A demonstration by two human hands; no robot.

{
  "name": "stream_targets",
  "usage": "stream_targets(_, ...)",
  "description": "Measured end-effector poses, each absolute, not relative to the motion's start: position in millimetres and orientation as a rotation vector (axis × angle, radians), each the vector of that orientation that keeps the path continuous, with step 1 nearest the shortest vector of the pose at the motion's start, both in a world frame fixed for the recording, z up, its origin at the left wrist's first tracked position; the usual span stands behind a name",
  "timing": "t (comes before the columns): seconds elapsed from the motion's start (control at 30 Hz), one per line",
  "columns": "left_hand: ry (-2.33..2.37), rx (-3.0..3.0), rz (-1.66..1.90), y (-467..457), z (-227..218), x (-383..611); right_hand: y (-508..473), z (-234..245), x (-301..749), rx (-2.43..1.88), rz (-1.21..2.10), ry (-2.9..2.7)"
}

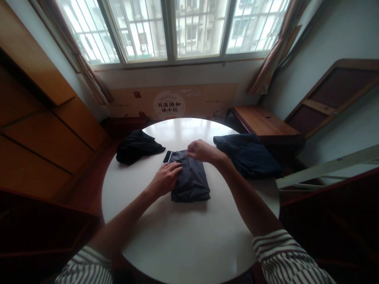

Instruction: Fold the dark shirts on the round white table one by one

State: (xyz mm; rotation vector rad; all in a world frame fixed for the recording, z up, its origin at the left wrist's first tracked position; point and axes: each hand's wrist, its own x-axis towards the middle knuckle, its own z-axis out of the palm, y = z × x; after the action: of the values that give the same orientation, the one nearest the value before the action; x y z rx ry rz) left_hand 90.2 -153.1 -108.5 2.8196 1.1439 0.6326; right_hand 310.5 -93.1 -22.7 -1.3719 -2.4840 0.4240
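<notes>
Two hands (pixel 163 179) (pixel 204 152), fingers (pixel 174 167) open on one gray garment (pixel 189 177); one black (pixel 137 148), one navy (pixel 247 156) beside.

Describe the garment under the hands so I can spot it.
At the centre of the round table, the folded grey garment sits under the left hand and right hand. Unlike the black bundle and navy bundle beside it, it is squared, with a white stripe at one corner.

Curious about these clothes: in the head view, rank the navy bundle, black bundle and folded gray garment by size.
Largest: navy bundle. Then folded gray garment and black bundle, too alike to rank.
</notes>
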Motion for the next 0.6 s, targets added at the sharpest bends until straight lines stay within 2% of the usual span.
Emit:
stream_targets(0.17, 1.286, 2.808, 0.484, -150, -114, 87, -167, -47, 310, -1.218, 0.226, -2.865)
stream_targets(0.37, 1.262, 2.820, 0.481, -151, -114, 89, -202, -74, 320, -1.136, -0.133, -2.916)
stream_targets(0.6, 1.166, 2.850, 0.624, -157, -99, 91, -219, -83, 329, -1.085, -0.178, -2.851)
